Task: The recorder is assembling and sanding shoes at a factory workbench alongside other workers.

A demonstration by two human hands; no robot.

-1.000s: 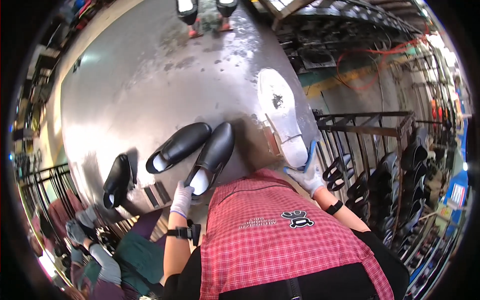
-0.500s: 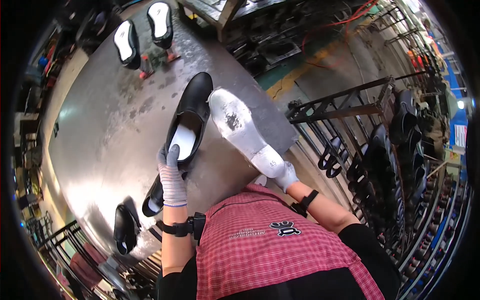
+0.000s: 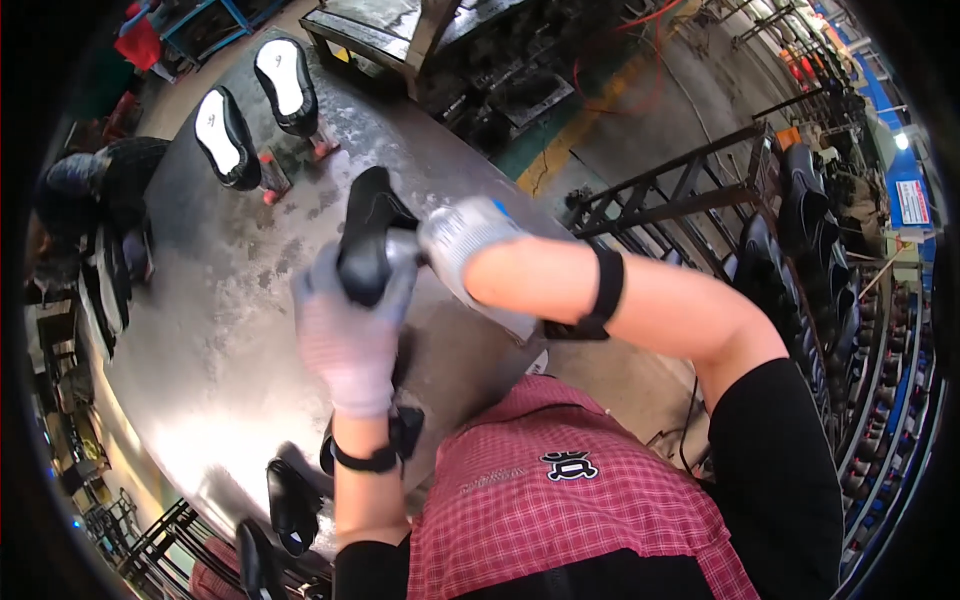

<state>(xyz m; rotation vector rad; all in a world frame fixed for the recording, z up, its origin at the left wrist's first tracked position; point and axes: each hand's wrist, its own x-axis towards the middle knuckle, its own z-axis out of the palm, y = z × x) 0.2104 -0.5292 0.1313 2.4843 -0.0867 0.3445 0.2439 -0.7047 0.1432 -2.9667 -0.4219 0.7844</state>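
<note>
My left hand (image 3: 350, 325), in a grey-white glove, is closed round the heel end of a black slip-on shoe (image 3: 368, 235) held over the metal table. The shoe is tilted, toe pointing away, and its opening is turned out of sight. My right hand (image 3: 465, 240), also gloved, is up against the right side of the shoe. It is blurred and its fingers are mostly hidden behind the wrist, so what it grips does not show. A pale piece (image 3: 505, 318) shows under my right forearm; I cannot make out what it is.
The metal table (image 3: 230, 300) bears two upturned black shoe uppers with white undersides (image 3: 282, 85) at the far end. More black shoes (image 3: 292, 505) lie at its near left. Racks of shoes (image 3: 800, 270) stand on the right. Another person (image 3: 100, 190) is at the far left.
My right hand has swung up and left to the shoe; the white sole it held no longer shows plainly. The black shoe has turned in my left hand, hiding its opening and white insole.
</note>
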